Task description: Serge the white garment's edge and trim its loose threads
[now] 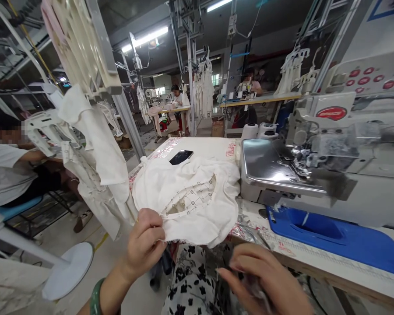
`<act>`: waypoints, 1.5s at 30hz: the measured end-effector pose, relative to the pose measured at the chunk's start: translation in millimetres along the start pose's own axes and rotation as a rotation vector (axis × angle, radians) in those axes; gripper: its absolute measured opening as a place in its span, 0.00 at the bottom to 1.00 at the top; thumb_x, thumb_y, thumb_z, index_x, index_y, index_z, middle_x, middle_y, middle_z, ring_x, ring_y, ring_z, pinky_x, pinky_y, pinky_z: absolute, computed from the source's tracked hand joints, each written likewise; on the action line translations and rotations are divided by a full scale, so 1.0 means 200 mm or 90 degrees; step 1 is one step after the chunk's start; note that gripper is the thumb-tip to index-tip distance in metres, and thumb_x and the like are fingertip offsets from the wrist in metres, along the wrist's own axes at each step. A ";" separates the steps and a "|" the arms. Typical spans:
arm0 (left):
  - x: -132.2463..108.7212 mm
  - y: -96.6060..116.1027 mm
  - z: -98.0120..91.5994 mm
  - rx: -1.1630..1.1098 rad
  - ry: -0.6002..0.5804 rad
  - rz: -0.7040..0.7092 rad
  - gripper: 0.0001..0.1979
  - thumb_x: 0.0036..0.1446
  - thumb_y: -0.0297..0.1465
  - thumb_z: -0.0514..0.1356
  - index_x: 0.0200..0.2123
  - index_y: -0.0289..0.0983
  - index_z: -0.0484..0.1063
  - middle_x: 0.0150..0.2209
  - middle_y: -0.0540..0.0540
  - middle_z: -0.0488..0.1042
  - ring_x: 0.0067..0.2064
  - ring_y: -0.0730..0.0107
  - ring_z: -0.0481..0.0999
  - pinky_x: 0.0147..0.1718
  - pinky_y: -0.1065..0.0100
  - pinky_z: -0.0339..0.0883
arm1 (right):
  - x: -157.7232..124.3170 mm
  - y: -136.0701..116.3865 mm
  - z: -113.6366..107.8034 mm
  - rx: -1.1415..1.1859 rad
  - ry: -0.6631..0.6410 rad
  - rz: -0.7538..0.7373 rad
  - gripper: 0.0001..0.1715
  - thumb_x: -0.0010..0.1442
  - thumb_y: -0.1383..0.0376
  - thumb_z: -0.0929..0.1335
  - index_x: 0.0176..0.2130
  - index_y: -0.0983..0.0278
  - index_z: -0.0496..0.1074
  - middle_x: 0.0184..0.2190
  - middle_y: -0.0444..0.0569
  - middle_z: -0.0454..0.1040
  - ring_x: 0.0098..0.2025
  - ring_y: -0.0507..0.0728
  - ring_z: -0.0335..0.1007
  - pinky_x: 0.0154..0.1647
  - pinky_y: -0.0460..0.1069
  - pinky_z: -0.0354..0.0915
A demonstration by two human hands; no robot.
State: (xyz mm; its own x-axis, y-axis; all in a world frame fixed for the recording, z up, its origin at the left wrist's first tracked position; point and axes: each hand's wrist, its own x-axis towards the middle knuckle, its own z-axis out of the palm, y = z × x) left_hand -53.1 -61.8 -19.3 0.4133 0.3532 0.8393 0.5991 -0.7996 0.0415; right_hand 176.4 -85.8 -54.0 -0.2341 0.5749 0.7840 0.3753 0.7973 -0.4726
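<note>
The left hand (147, 238) pinches the near left edge of a white garment (180, 175), thumb and bent fingers closed on the cloth just beside the low end of its opening (193, 197). A green bangle (96, 298) circles that wrist. The right hand (261, 275), blurred, is apart from the cloth, in front of the table edge, its fingers curled and its thumb stretched toward the left; whether it grips something small cannot be told. The garment lies in a loose, rumpled heap on the table (213, 146), its near part reaching the front edge above floral trousers (187, 280). It looks light, soft and limp, with little stiffness and nothing fragile, and probably not slippery; it should fold wherever it is pinched, so the rim of the opening or the flat cloth beside it seems the surest hold. The heap is broader from side to side than front to back. Its opening, a long slit showing a patterned inside, slants from the left hand up toward the far right, roughly toward the sewing machine (328, 144). Behind the cloth lies a dark phone (181, 157); a blue tray (308, 234) sits below the machine at right. Farther out, white clothes (100, 151) hang at left, near a seated co-worker (3, 170).
</note>
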 end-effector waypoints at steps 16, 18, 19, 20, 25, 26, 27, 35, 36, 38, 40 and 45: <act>-0.02 0.05 -0.03 -0.002 -0.063 0.049 0.13 0.50 0.15 0.54 0.36 0.36 0.68 0.24 0.51 0.58 0.27 0.73 0.58 0.25 0.68 0.55 | 0.10 -0.02 0.14 0.007 0.032 -0.140 0.08 0.55 0.77 0.66 0.32 0.65 0.65 0.24 0.49 0.68 0.26 0.54 0.62 0.24 0.48 0.60; -0.01 0.04 -0.03 -0.015 -0.052 0.042 0.15 0.50 0.15 0.54 0.37 0.37 0.70 0.24 0.51 0.56 0.27 0.74 0.57 0.26 0.68 0.55 | 0.11 -0.02 0.09 0.139 -0.047 -0.061 0.09 0.58 0.72 0.66 0.27 0.63 0.62 0.20 0.43 0.64 0.22 0.51 0.61 0.21 0.45 0.58; 0.00 0.04 -0.03 -0.022 -0.048 0.038 0.15 0.49 0.15 0.54 0.36 0.37 0.71 0.24 0.51 0.55 0.27 0.74 0.57 0.26 0.68 0.54 | 0.14 -0.01 0.07 0.206 -0.066 -0.016 0.11 0.59 0.69 0.65 0.26 0.62 0.62 0.19 0.42 0.63 0.21 0.50 0.60 0.20 0.45 0.58; 0.01 0.04 -0.03 -0.028 -0.044 0.035 0.15 0.49 0.14 0.54 0.36 0.37 0.71 0.24 0.52 0.55 0.27 0.74 0.58 0.26 0.68 0.54 | 0.18 0.00 0.05 0.253 -0.070 0.023 0.10 0.60 0.67 0.65 0.26 0.62 0.63 0.20 0.42 0.64 0.22 0.50 0.61 0.21 0.44 0.59; 0.03 0.05 -0.05 -0.029 -0.050 0.043 0.15 0.51 0.16 0.54 0.36 0.39 0.73 0.24 0.52 0.55 0.27 0.74 0.59 0.26 0.69 0.55 | 0.39 0.09 0.09 0.267 -0.240 0.110 0.06 0.55 0.64 0.69 0.36 0.63 0.70 0.36 0.47 0.70 0.31 0.52 0.66 0.28 0.45 0.64; 0.03 0.04 -0.06 -0.032 -0.055 0.046 0.14 0.52 0.17 0.54 0.36 0.39 0.73 0.24 0.51 0.56 0.27 0.74 0.59 0.26 0.69 0.55 | 0.42 0.11 0.11 0.272 -0.282 0.113 0.03 0.54 0.65 0.69 0.31 0.63 0.70 0.30 0.45 0.70 0.28 0.51 0.65 0.26 0.44 0.63; 0.02 0.04 -0.06 -0.039 -0.062 0.048 0.14 0.53 0.18 0.54 0.37 0.39 0.73 0.24 0.51 0.57 0.27 0.74 0.59 0.26 0.69 0.56 | 0.44 0.12 0.13 0.275 -0.300 0.117 0.05 0.55 0.67 0.68 0.28 0.64 0.69 0.24 0.42 0.68 0.26 0.51 0.64 0.24 0.43 0.62; 0.00 -0.04 -0.07 -0.054 -0.066 0.042 0.15 0.50 0.16 0.54 0.35 0.39 0.73 0.28 0.48 0.64 0.32 0.70 0.64 0.30 0.66 0.62 | 0.51 0.18 0.19 0.164 -0.183 0.113 0.14 0.55 0.69 0.68 0.22 0.64 0.61 0.19 0.39 0.61 0.25 0.51 0.57 0.26 0.46 0.54; 0.00 -0.03 -0.07 -0.039 -0.057 0.018 0.15 0.49 0.15 0.54 0.34 0.39 0.73 0.30 0.47 0.65 0.35 0.69 0.66 0.30 0.66 0.62 | 0.52 0.18 0.20 0.155 -0.176 0.111 0.13 0.55 0.69 0.68 0.22 0.64 0.62 0.20 0.39 0.61 0.25 0.51 0.58 0.26 0.46 0.54; 0.00 -0.03 -0.06 -0.014 -0.040 -0.052 0.15 0.49 0.15 0.54 0.33 0.39 0.71 0.35 0.45 0.67 0.36 0.69 0.68 0.27 0.70 0.63 | 0.52 0.18 0.21 0.150 -0.164 0.102 0.08 0.56 0.71 0.67 0.26 0.64 0.66 0.24 0.41 0.65 0.28 0.52 0.61 0.30 0.47 0.57; -0.01 -0.01 -0.06 -0.006 -0.024 -0.127 0.13 0.49 0.16 0.53 0.33 0.38 0.70 0.38 0.45 0.68 0.30 0.75 0.68 0.21 0.75 0.61 | 0.50 0.17 0.19 0.156 -0.145 0.090 0.03 0.57 0.71 0.66 0.31 0.64 0.68 0.32 0.45 0.66 0.35 0.53 0.64 0.36 0.48 0.60; -0.03 0.02 -0.05 -0.051 0.001 -0.268 0.10 0.51 0.19 0.53 0.31 0.37 0.68 0.41 0.44 0.69 0.28 0.78 0.70 0.16 0.79 0.61 | 0.32 0.14 0.14 0.153 -0.170 0.000 0.13 0.54 0.61 0.70 0.39 0.64 0.66 0.38 0.50 0.64 0.29 0.51 0.64 0.27 0.45 0.64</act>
State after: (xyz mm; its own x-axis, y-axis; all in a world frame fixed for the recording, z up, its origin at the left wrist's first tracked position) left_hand -59.8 -72.2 -19.5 0.1424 0.6563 0.7410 0.6603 -0.6207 0.4228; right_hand 147.7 -21.3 -28.9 -0.4718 0.5770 0.6667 0.1614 0.7999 -0.5781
